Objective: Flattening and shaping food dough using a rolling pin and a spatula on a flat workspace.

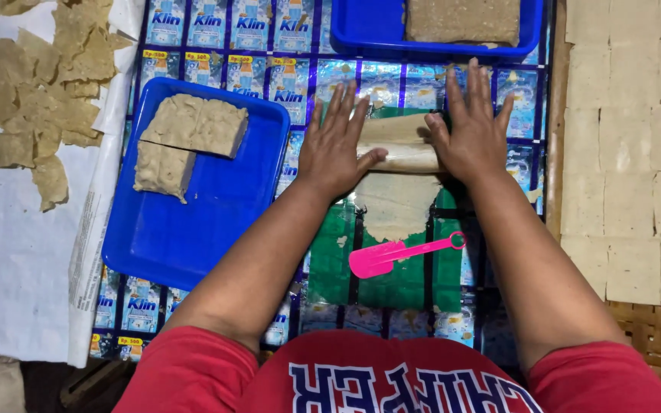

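The rolling pin (401, 143) is lying crosswise, left hand (336, 145) and right hand (472, 130) pressing flat and open on its ends, flattened dough (395, 205) trailing toward the person

head view, looking steeply down, close

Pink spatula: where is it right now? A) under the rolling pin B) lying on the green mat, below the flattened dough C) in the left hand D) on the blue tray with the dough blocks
B: the pink spatula lies free on the green mat, just below the flattened dough, while the left hand and right hand both press flat on the rolling pin.
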